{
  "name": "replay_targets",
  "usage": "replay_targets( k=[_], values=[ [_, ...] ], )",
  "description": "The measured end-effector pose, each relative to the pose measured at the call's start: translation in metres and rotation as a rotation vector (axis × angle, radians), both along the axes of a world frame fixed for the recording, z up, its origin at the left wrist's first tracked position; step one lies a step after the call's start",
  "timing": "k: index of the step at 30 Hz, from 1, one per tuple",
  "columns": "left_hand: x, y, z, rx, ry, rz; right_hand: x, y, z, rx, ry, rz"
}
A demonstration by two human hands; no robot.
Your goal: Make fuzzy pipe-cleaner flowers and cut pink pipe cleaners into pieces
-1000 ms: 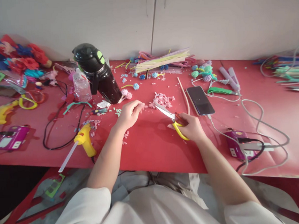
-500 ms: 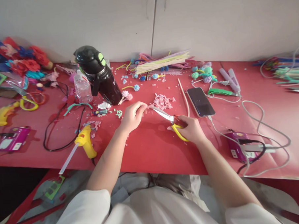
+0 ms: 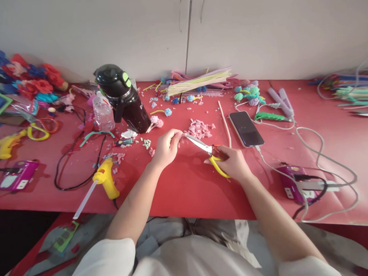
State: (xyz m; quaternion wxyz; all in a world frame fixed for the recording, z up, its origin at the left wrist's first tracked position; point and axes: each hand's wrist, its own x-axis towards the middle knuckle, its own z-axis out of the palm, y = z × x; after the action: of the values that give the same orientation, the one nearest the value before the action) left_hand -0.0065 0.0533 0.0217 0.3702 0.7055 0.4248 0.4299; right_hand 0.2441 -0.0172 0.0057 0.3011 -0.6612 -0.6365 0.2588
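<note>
My right hand (image 3: 232,162) is closed around the yellow and orange handles of a pair of scissors (image 3: 199,144), whose blades point left. The blade tips meet the fingertips of my left hand (image 3: 168,147), which pinches a pink pipe cleaner (image 3: 184,135); most of it is hidden by the fingers. Just beyond the blades lies a heap of short pink cut pieces (image 3: 198,128) on the red table (image 3: 186,190). A longer pale pink pipe cleaner (image 3: 224,122) rests to the right of the heap.
A black flask (image 3: 127,104) and a plastic bottle (image 3: 103,113) stand left of the heap. A yellow glue gun (image 3: 107,178) lies near the front edge. Bundled pipe cleaners (image 3: 200,81) are at the back. On the right are a phone (image 3: 246,128), cables and a purple power box (image 3: 298,186).
The whole view has shifted slightly. My left hand stays pinched at the scissor tips, and the blades look closer together than before. My right hand keeps its hold on the handles.
</note>
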Motion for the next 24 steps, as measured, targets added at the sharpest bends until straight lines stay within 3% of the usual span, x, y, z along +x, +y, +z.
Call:
replay_targets(
  k=[9,17,24],
  values=[
    [0.0008,-0.0015,-0.0006,0.008,0.007,-0.032,-0.0013,0.0004,0.0004,-0.006,-0.021,0.009],
    [0.0013,-0.0008,-0.0002,-0.137,-0.203,-0.047,-0.003,-0.0004,0.0035,0.047,-0.163,-0.024],
    [0.0028,-0.0037,0.005,-0.12,-0.227,-0.027,-0.0004,-0.0004,-0.0009,0.029,-0.159,-0.012]
  ],
)
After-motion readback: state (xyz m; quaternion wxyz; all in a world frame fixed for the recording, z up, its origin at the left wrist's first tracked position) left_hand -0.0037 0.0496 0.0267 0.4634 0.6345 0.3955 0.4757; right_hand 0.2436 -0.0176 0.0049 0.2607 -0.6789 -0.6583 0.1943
